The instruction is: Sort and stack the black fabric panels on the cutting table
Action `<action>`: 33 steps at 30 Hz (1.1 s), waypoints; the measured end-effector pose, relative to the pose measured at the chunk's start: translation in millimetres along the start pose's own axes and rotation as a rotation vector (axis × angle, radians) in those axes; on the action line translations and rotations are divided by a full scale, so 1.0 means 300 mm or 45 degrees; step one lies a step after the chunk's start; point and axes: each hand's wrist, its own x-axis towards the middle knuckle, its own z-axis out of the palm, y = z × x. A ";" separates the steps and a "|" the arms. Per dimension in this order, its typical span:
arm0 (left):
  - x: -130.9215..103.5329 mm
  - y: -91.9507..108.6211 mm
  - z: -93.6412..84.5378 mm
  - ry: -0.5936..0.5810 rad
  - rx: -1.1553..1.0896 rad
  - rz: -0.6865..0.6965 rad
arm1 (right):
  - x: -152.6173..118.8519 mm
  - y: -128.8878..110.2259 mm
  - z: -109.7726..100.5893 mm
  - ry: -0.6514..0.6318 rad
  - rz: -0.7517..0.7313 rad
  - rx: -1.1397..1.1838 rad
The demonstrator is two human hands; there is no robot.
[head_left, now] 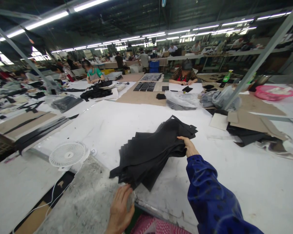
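A fanned stack of black fabric pieces (146, 149) lies across the white table in front of me, its layered edges stepped towards the left. My right hand (188, 147), in a blue dark-spotted sleeve, grips the stack's right end, thumb on top and the other fingers hidden beneath. At the near table edge is my left hand (122, 203), just below the stack's lower left corner. Its fingers curl together over a greyish, rounded thing that I cannot make out, beside the corner of a smudged grey board (88, 191).
A small white fan (67, 154) with a trailing cord stands at left. Long black strips (42, 131) lie beyond it. Cardboard sheets (256, 125) cover black pieces at right, near a slanted metal post (261, 58). Plastic-wrapped bundles (182, 100) and two seated people are across the table.
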 end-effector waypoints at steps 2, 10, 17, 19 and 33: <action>-0.043 0.001 0.109 0.005 0.046 -0.045 | -0.003 -0.039 0.016 0.030 0.007 -0.003; -0.115 -0.027 0.286 -0.051 0.066 -0.035 | -0.080 -0.124 0.093 0.137 -0.072 -0.015; -0.102 -0.026 0.260 -0.101 0.002 -0.049 | -0.194 -0.226 0.288 0.008 -0.192 -0.045; -0.104 -0.027 0.261 -0.098 -0.004 -0.045 | -0.230 -0.257 0.348 0.004 -0.227 -0.068; -0.123 -0.044 0.253 -0.219 -0.103 -0.180 | -0.423 -0.371 0.642 -0.160 -0.428 -0.134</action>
